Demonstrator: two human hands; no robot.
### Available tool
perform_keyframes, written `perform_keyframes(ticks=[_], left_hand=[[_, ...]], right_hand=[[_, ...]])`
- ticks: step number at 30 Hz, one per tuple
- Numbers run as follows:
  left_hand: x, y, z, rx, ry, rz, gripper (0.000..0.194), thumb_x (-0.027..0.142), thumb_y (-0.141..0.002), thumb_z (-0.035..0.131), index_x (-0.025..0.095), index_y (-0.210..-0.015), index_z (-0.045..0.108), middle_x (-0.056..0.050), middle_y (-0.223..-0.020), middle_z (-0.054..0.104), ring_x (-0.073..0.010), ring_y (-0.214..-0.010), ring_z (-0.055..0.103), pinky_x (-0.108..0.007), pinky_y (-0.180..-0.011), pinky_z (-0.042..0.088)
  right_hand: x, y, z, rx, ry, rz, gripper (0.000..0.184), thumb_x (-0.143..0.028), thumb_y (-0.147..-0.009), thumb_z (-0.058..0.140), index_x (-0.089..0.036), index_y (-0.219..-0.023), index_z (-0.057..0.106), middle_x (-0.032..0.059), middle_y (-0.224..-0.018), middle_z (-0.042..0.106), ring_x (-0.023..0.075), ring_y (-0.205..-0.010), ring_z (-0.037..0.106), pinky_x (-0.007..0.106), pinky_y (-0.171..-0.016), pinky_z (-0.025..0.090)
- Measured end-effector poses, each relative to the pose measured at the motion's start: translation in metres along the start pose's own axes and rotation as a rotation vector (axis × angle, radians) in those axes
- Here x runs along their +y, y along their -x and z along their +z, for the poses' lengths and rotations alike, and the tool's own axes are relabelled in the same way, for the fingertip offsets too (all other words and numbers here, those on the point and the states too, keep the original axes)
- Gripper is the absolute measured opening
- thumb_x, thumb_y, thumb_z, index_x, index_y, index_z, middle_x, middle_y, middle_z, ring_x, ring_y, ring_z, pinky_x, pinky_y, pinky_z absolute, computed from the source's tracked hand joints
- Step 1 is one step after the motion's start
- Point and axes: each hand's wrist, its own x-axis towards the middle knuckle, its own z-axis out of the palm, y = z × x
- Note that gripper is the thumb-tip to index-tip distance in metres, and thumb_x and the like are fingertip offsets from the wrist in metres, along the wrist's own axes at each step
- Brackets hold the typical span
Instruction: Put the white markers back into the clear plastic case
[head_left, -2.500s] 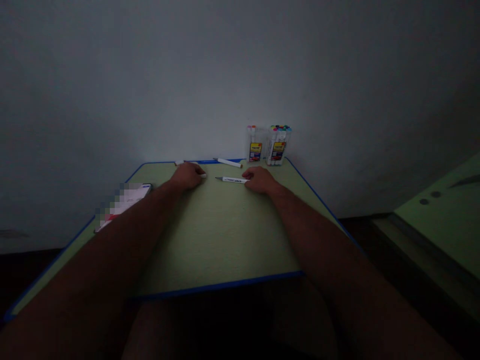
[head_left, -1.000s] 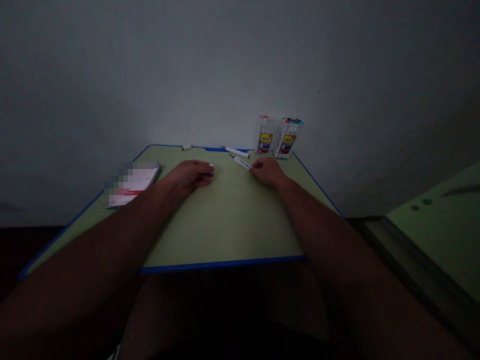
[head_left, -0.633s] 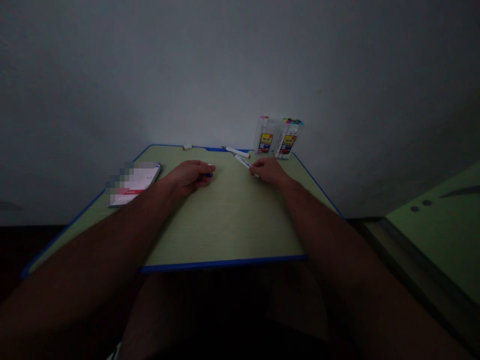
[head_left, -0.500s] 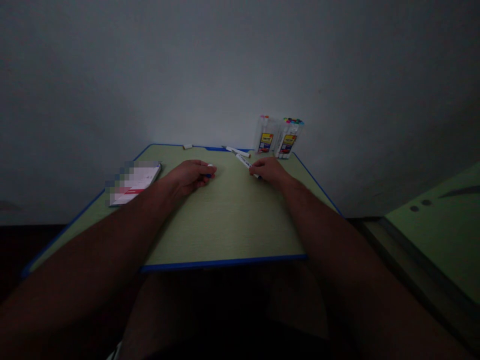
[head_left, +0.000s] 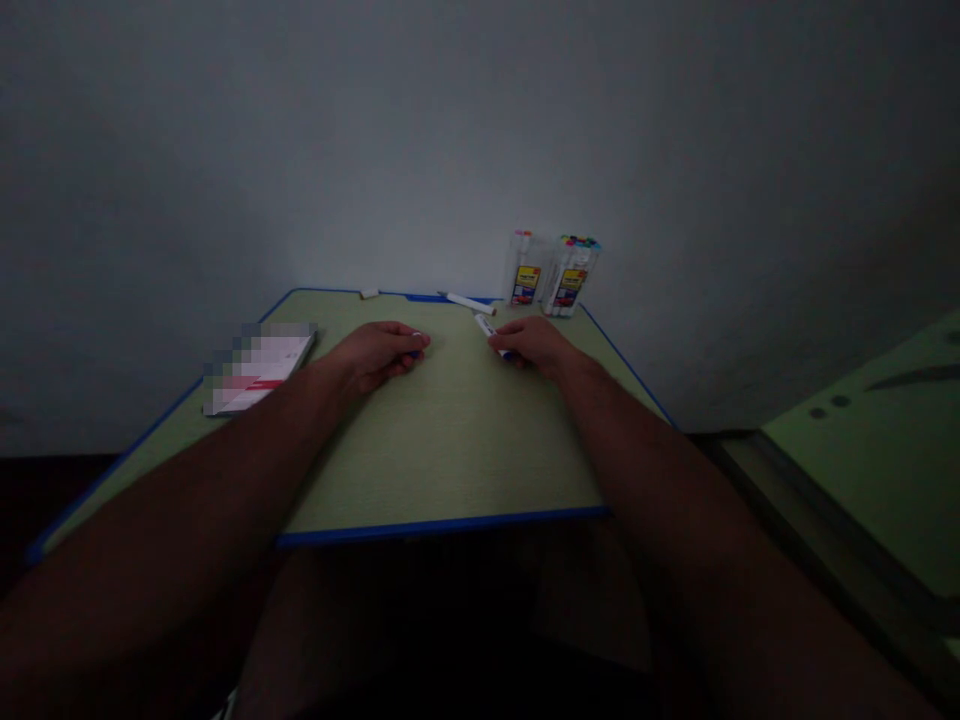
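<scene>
My left hand (head_left: pixel 386 352) is closed in a pinch over the left middle of the table, on a small white-and-blue piece that looks like a marker cap (head_left: pixel 415 352); the fingers cover most of it. On the right, my right hand (head_left: pixel 534 342) grips a white marker (head_left: pixel 486 326) with a dark blue end by the fingers. This marker slants up and left, away from me. Just beyond it lies a second white marker (head_left: pixel 471 303), its bare pointed tip toward the left and a brownish end on the right. The two hands are apart.
Two clear cases of markers, one (head_left: pixel 524 270) beside the other (head_left: pixel 570 278), stand at the back right against the wall. A small white cap (head_left: pixel 369 294) lies at the back left. A partly blurred flat booklet or tablet (head_left: pixel 270 362) rests on the blue-edged table (head_left: pixel 450 450).
The held marker has drawn back slightly toward me, with a gap now showing between it and the lying marker. The left fingers cover more of the small piece. The view has shifted slightly.
</scene>
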Motion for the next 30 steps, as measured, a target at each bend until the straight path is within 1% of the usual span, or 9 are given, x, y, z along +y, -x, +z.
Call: perform_keyframes(ticks=[4, 7, 12, 16, 17, 19, 21, 22, 30], left_hand=[[0.000, 0.000, 0.000, 0.004, -0.003, -0.003, 0.013, 0.013, -0.074, 0.079, 0.014, -0.073, 0.067, -0.003, -0.065, 0.064, -0.0070, -0.049, 0.050, -0.019, -0.043, 0.039], [0.000, 0.001, 0.001, 0.013, -0.008, -0.009, 0.013, 0.012, -0.075, 0.078, 0.014, -0.071, 0.066, -0.003, -0.065, 0.064, -0.0068, -0.048, 0.049, -0.019, -0.043, 0.038], [0.001, 0.001, 0.001, -0.001, -0.007, -0.009, 0.013, 0.012, -0.077, 0.076, 0.013, -0.071, 0.065, -0.003, -0.065, 0.064, -0.0069, -0.048, 0.050, -0.019, -0.043, 0.038], [0.001, 0.002, 0.001, -0.006, -0.012, -0.004, 0.015, 0.013, -0.074, 0.079, 0.014, -0.072, 0.065, -0.003, -0.065, 0.064, -0.0070, -0.048, 0.049, -0.020, -0.044, 0.037], [0.001, 0.002, 0.001, -0.004, -0.016, -0.003, 0.015, 0.013, -0.074, 0.079, 0.014, -0.072, 0.065, -0.003, -0.065, 0.064, -0.0070, -0.048, 0.049, -0.020, -0.044, 0.037], [0.001, 0.002, 0.001, -0.001, -0.018, -0.001, 0.014, 0.013, -0.075, 0.078, 0.014, -0.072, 0.065, -0.003, -0.065, 0.064, -0.0070, -0.049, 0.049, -0.020, -0.045, 0.038], [0.000, 0.001, 0.000, -0.009, -0.013, 0.004, 0.013, 0.013, -0.077, 0.077, 0.014, -0.072, 0.065, -0.003, -0.065, 0.064, -0.0070, -0.049, 0.050, -0.020, -0.045, 0.038], [-0.001, 0.000, 0.000, -0.012, -0.009, 0.006, 0.013, 0.012, -0.078, 0.076, 0.014, -0.071, 0.065, -0.003, -0.065, 0.064, -0.0070, -0.049, 0.050, -0.019, -0.045, 0.039], [0.000, 0.001, 0.001, -0.027, -0.002, 0.006, 0.014, 0.010, -0.079, 0.074, 0.014, -0.068, 0.066, -0.004, -0.065, 0.064, -0.0064, -0.047, 0.049, -0.018, -0.041, 0.037]], right_hand=[[0.000, 0.000, 0.001, -0.005, -0.023, -0.006, 0.015, -0.029, -0.081, 0.076, -0.015, -0.081, 0.073, 0.0041, -0.068, 0.067, 0.0089, -0.048, 0.052, 0.021, -0.045, 0.042], [-0.003, 0.003, 0.002, 0.014, -0.068, 0.008, 0.012, -0.023, -0.084, 0.072, -0.015, -0.076, 0.069, 0.0037, -0.066, 0.066, 0.0095, -0.049, 0.054, 0.020, -0.043, 0.042], [-0.011, 0.009, 0.002, -0.014, -0.176, 0.050, 0.011, -0.014, -0.087, 0.066, -0.015, -0.076, 0.062, 0.0009, -0.061, 0.062, 0.0106, -0.053, 0.061, 0.017, -0.045, 0.047], [-0.013, 0.011, 0.003, -0.086, -0.220, 0.093, 0.008, -0.006, -0.084, 0.065, -0.013, -0.084, 0.061, 0.0034, -0.070, 0.067, 0.0118, -0.055, 0.065, 0.017, -0.042, 0.045], [-0.013, 0.012, 0.003, -0.095, -0.236, 0.101, 0.012, -0.005, -0.083, 0.066, -0.012, -0.091, 0.062, 0.0048, -0.075, 0.069, 0.0123, -0.056, 0.066, 0.017, -0.042, 0.045], [-0.011, 0.013, 0.003, -0.110, -0.266, 0.093, 0.032, -0.007, -0.082, 0.069, -0.014, -0.112, 0.060, 0.0066, -0.084, 0.073, 0.0134, -0.058, 0.068, 0.018, -0.043, 0.046], [-0.010, 0.012, 0.003, -0.125, -0.287, 0.059, 0.052, -0.010, -0.082, 0.072, -0.020, -0.129, 0.053, 0.0059, -0.089, 0.074, 0.0140, -0.058, 0.069, 0.018, -0.044, 0.047], [-0.009, 0.012, 0.003, -0.129, -0.289, 0.039, 0.055, -0.010, -0.083, 0.072, -0.024, -0.132, 0.051, 0.0052, -0.090, 0.073, 0.0140, -0.058, 0.069, 0.019, -0.044, 0.047], [-0.008, 0.011, 0.002, -0.156, -0.362, 0.015, 0.018, -0.010, -0.088, 0.066, -0.019, -0.103, 0.060, 0.0044, -0.087, 0.071, 0.0127, -0.057, 0.068, 0.019, -0.044, 0.046]])
